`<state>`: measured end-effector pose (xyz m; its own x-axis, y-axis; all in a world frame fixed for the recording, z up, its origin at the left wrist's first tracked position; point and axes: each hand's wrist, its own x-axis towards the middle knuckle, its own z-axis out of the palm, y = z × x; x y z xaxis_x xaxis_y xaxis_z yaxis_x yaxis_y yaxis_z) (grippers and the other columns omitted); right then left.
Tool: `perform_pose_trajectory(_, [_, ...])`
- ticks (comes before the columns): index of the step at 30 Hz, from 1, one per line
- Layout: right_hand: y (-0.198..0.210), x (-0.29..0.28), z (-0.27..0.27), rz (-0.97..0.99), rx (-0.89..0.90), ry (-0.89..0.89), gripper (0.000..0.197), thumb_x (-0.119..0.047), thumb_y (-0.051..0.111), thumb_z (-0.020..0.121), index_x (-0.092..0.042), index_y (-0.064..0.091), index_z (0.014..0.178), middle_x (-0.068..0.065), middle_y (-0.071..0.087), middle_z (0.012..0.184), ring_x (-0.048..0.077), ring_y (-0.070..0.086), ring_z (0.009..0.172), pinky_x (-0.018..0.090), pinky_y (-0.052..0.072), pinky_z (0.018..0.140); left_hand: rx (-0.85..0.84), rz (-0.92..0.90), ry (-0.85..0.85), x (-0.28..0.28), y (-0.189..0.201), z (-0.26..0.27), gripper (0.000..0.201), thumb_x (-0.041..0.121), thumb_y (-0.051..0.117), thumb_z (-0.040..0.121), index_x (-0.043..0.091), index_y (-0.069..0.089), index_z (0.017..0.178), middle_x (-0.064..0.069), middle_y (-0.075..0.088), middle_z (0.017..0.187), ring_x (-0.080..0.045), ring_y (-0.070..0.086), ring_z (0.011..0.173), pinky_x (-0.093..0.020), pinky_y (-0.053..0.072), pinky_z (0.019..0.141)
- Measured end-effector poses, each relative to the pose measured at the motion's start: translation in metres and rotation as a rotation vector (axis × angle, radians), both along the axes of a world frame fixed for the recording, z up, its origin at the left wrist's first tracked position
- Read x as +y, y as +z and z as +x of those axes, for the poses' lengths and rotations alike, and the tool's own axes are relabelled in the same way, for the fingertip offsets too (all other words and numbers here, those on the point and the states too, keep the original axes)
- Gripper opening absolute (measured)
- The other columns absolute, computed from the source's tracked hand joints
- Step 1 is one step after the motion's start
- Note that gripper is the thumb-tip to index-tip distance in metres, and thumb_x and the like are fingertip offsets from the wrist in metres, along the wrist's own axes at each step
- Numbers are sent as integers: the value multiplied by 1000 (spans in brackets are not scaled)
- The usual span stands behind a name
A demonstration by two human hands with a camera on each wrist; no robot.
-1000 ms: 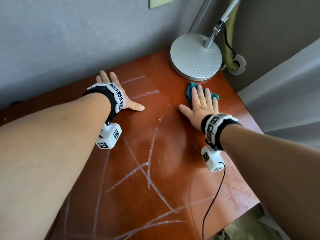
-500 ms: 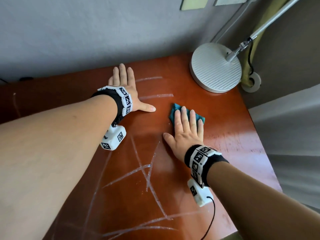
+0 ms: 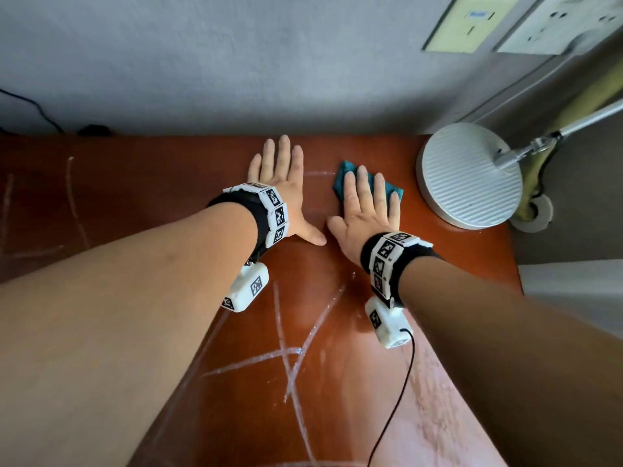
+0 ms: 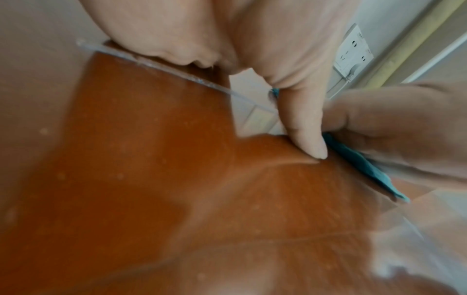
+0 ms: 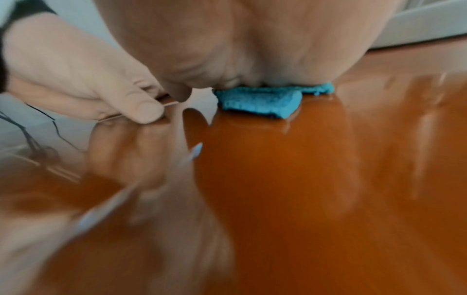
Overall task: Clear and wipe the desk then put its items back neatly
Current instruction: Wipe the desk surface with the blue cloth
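Observation:
A glossy red-brown desk (image 3: 337, 399) fills the head view, crossed by pale wet streaks (image 3: 290, 358). My right hand (image 3: 365, 203) lies flat with straight fingers on a folded teal cloth (image 3: 344, 173), pressing it onto the desk near the back. The cloth (image 5: 262, 101) shows under the palm in the right wrist view, and its edge (image 4: 359, 159) appears in the left wrist view. Just left of it, my left hand (image 3: 279, 176) rests flat and open on the bare desk, thumbs nearly touching.
A round white lamp base (image 3: 468, 176) stands at the desk's back right corner, its metal arm (image 3: 566, 129) leaning right. The grey wall (image 3: 236, 62) borders the back edge, with sockets (image 3: 556, 21) at upper right. A black cable (image 3: 391, 399) hangs from my right wrist.
My right hand has slid the cloth away from the lamp base, then back toward the wall, close beside my left hand. The left hand has stayed flat on the desk.

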<state>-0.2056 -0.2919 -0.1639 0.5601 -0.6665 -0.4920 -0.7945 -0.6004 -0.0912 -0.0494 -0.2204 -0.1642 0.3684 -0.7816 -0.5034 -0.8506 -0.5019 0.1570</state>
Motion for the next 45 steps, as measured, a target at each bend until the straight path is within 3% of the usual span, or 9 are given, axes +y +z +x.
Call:
perform_pose_trajectory(6, [-7,-41,36,-39,-19,34,80,-60,27,102,-25,-13,162,-5,-24,168,23,-24,154,50,-11,125,6,28,9,-3,1,1,171,89,75,44,9,-27,155,-16,-38,160,-37,-34,148,-51,-14,123])
perform_pose_trajectory(13, [-10,-72,64,-80,-48,74,79,-56,30,101,-26,-10,163,-5,-17,170,25,-20,155,52,-9,125,34,66,-1,-3,4,1,170,90,74,46,9,-30,154,-16,-42,157,-37,-38,146,-54,-14,123])
perform_pose_trajectory(21, [-11,-78,72,-64,-42,41,77,-61,25,102,-27,-8,163,-5,-15,170,26,-19,156,53,-9,125,14,91,-4,-5,6,-1,168,89,73,48,10,-32,153,-15,-44,156,-36,-39,145,-53,-14,123])
perform_pose_trajectory(26, [-12,-46,48,-61,-84,-19,80,-69,16,100,-27,-9,163,-6,-19,169,23,-21,155,51,-11,125,-27,80,-20,-4,4,-2,168,93,69,48,10,-31,154,-15,-41,159,-37,-35,147,-52,-12,124])
perform_pose_trajectory(38, [-6,63,-46,-64,-88,-161,84,-74,15,98,-26,-8,163,-6,-18,170,23,-21,155,49,-9,125,-88,-39,18,6,10,-9,162,91,71,49,13,-18,159,-12,-26,166,-33,-20,154,-49,-4,126])
perform_pose_trajectory(42, [-6,103,-80,-42,-82,-232,84,-73,17,98,-27,-11,162,-6,-21,169,23,-24,154,49,-12,125,-61,-163,193,33,13,-28,153,83,76,59,15,-17,160,-16,-19,168,-31,-12,156,-46,1,127])
perform_pose_trajectory(45, [-7,135,-102,-38,-81,-283,84,-73,16,98,-26,-12,162,-6,-23,168,23,-25,154,49,-12,125,-128,-344,223,60,10,-55,131,70,72,77,13,-9,162,-19,-12,168,-35,-5,156,-42,5,127])
